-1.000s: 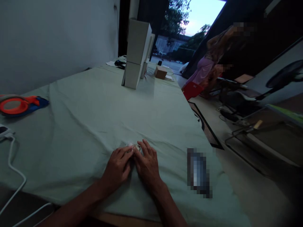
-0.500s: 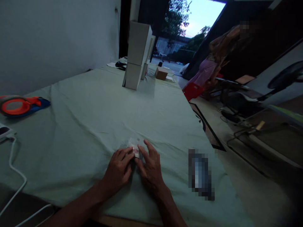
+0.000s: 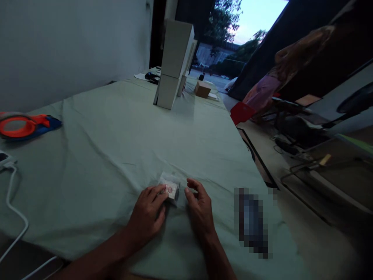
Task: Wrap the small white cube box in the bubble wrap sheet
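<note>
Head view: left hand (image 3: 148, 207) loosely curled, fingers on plastic packet (image 3: 174, 188), grip unclear; right hand (image 3: 201, 207) half-open, empty, toward bench's (image 3: 201, 134) near edge.

It's dim. Light comes from the sky (image 3: 264, 13) far past the hands (image 3: 148, 212). Soft shadows (image 3: 175, 229) lie near them, blocky squares (image 3: 252, 221) to their right.

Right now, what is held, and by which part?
Left hand touches the left side of the packet; whether it holds it cannot be told. Right hand holds nothing.
</note>
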A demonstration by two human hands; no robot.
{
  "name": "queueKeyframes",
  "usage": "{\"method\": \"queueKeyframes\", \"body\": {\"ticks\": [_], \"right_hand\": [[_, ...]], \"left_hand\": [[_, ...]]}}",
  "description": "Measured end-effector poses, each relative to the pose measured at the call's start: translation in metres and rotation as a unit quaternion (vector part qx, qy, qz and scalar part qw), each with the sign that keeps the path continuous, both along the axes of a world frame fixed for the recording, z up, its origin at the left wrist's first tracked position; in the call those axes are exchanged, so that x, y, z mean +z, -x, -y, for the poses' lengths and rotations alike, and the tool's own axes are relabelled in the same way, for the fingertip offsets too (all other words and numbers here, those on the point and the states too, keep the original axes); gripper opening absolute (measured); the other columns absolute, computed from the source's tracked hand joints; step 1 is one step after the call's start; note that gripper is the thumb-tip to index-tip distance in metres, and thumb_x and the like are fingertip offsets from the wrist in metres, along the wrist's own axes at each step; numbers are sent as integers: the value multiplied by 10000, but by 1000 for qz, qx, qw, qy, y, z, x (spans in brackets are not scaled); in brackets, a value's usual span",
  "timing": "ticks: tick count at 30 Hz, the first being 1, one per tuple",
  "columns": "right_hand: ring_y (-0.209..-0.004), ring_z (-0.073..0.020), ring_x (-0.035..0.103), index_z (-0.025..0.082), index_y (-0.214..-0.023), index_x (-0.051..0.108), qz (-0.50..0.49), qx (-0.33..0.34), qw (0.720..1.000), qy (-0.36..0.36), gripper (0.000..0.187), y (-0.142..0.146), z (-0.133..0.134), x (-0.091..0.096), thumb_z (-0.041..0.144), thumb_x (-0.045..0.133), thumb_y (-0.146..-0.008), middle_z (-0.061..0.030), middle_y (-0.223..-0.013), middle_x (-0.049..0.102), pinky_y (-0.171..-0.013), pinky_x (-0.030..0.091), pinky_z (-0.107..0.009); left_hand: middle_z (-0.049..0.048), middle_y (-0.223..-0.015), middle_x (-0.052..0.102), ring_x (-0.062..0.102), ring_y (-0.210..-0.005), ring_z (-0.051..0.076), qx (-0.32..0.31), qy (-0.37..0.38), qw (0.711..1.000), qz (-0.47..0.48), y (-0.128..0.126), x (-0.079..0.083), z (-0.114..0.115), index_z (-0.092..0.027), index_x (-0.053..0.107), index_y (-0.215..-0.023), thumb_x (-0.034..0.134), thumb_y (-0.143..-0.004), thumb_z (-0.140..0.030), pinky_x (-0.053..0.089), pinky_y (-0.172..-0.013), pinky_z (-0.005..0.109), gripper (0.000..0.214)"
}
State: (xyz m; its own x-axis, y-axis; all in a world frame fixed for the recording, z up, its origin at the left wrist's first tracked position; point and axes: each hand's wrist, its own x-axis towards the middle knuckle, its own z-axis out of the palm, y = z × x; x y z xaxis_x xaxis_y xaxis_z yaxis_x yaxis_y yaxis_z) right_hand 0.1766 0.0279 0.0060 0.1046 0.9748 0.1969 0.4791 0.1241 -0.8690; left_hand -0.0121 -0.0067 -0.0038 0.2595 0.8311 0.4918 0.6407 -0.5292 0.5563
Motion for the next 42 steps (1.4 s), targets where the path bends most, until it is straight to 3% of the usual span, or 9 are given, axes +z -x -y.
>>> {"method": "queueKeyframes", "body": {"ticks": [2, 7, 14, 22, 31, 36, 42], "right_hand": [[-915, -240, 652, 159, -1154, 625, 5, 31, 999, 43, 377, -3, -6, 1, 385, 577, -856, -129, -1108, 680, -753, 523, -364], [-975, -247, 650, 167, -1120, 635, 27, 81, 995, 56, 362, -3, -31, 5, 391, 546, -850, -109, -1074, 705, -856, 499, -402], [-814, -204, 650, 143, -1042, 674, -13, 101, 991, 87, 342, 14, -59, 4, 356, 590, -788, -69, -893, 715, -766, 501, -331], [-679, -142, 560, 166, -781, 714, -134, 116, 974, 141, 206, 19, -56, 4, 352, 625, -779, -1, -728, 655, -656, 434, -249], [-639, -118, 527, 183, -752, 688, -177, 150, 956, 179, 149, 17, -47, 10, 315, 646, -808, 21, -679, 602, -614, 414, -224], [-721, -145, 598, 202, -758, 700, -102, 196, 970, 100, 116, 13, -49, 14, 241, 617, -831, -3, -743, 651, -680, 463, -251], [-918, -185, 670, 248, -954, 744, 77, 256, 963, -13, 153, 0, -43, 26, 208, 624, -868, -34, -937, 740, -826, 484, -325]], "left_hand": [[102, -1292, 559, 507, -1165, 266, -4, 1, 1000, -3, 0, 0, 0, -202, 522, -1242, 501, -818, -49, 444, -996, 449, 451], [98, -1307, 554, 503, -1177, 266, -3, 4, 1000, -6, 0, 0, 0, -206, 513, -1264, 504, -807, -37, 436, -1005, 447, 487], [116, -1327, 532, 485, -1195, 269, -1, 17, 1000, -4, -2, 0, 2, -191, 445, -1348, 491, -854, -87, 425, -1019, 461, 507], [122, -1317, 513, 478, -1173, 262, -6, 7, 1000, -15, -2, -3, 0, -197, 489, -1343, 464, -903, -58, 444, -978, 439, 462], [104, -1313, 505, 469, -1187, 252, -8, 36, 999, 37, -4, -6, -4, -239, 510, -1338, 452, -887, 10, 451, -972, 422, 519], [107, -1293, 516, 478, -1181, 246, -2, 34, 999, 38, -7, -2, -7, -214, 529, -1306, 467, -879, 18, 446, -967, 408, 490], [115, -1303, 501, 473, -1195, 246, -7, 38, 999, 21, -7, 1, -7, -196, 518, -1316, 496, -853, 13, 432, -994, 415, 508]]}}
